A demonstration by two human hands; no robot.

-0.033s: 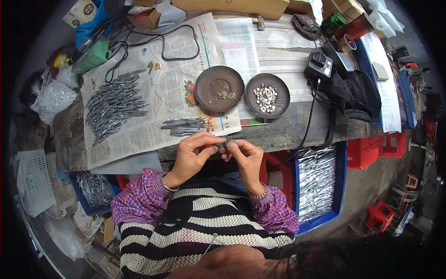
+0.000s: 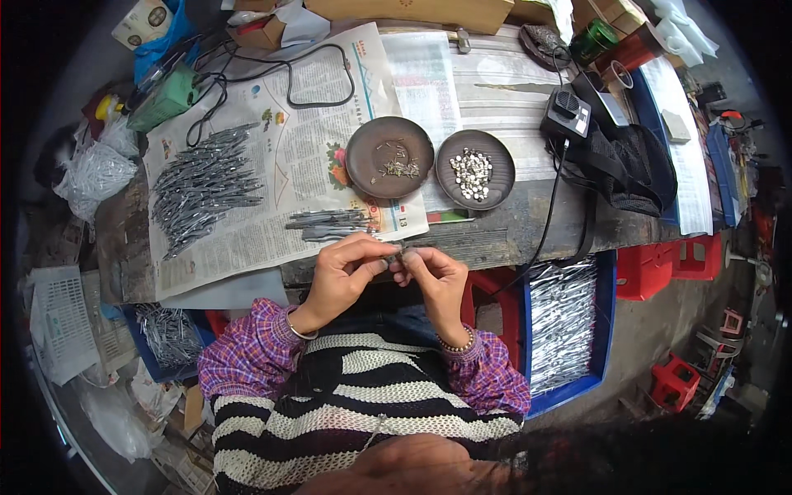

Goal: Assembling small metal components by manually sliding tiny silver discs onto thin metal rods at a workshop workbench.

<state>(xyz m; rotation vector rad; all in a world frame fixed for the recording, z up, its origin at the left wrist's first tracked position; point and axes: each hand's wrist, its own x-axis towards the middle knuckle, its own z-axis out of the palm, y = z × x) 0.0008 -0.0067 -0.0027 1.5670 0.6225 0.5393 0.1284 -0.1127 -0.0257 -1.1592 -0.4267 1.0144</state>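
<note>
At the table's near edge, my left hand (image 2: 348, 274) and my right hand (image 2: 435, 279) meet with thumbs and fingers pinched. Between the fingertips is a small dark piece (image 2: 398, 255), too covered to name. Just beyond my left hand lies a small bundle of slim grey metal pieces (image 2: 330, 223) on newspaper (image 2: 301, 148). Farther left spreads a larger heap of similar slim grey pieces (image 2: 206, 186). A round brown dish (image 2: 363, 144) holds small brass-coloured pins (image 2: 400, 168). Beside it, a second dark dish (image 2: 505, 177) holds small shiny round pieces (image 2: 471, 173).
A blue tray of shiny metal pieces (image 2: 606, 330) stands low on my right, another blue bin (image 2: 169, 371) on my left. Black cable (image 2: 551, 210) runs from a black box (image 2: 567, 114) over the table edge. Red stools (image 2: 643, 271) stand right; a small hammer (image 2: 464, 41) lies far back.
</note>
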